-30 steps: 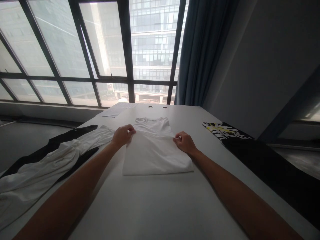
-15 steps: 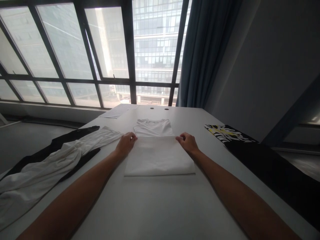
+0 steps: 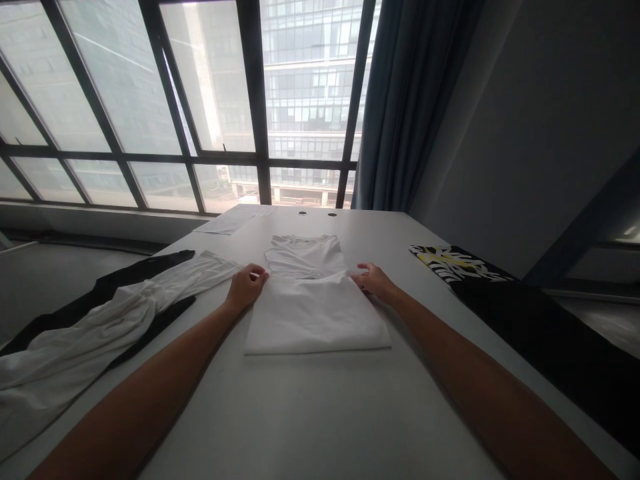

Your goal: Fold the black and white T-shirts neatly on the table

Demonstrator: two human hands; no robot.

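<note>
A white T-shirt [image 3: 313, 313] lies in front of me, its lower part folded over toward the neckline at the far end. The folded edge sags in the middle, and a narrow gap shows beneath it. At the left end of that edge, my left hand [image 3: 247, 287] pinches the fabric between thumb and fingers. My right hand [image 3: 375, 281] grips the opposite corner, one finger stretched out above the cloth. Its other fingers are partly hidden.
On the left of the white table [image 3: 310, 407] lie a crumpled white garment [image 3: 125, 317] and black clothing [image 3: 143, 269]. Black fabric [image 3: 540, 340] with a yellow-and-white print lies right. Paper sheets [image 3: 227, 221] rest near the windows; a blue curtain [image 3: 400, 113] hangs behind.
The shirt's folded edge, straight before, now dips in the middle and shows a gap under it. Both hands have shifted only slightly, and one right finger has stretched out.
</note>
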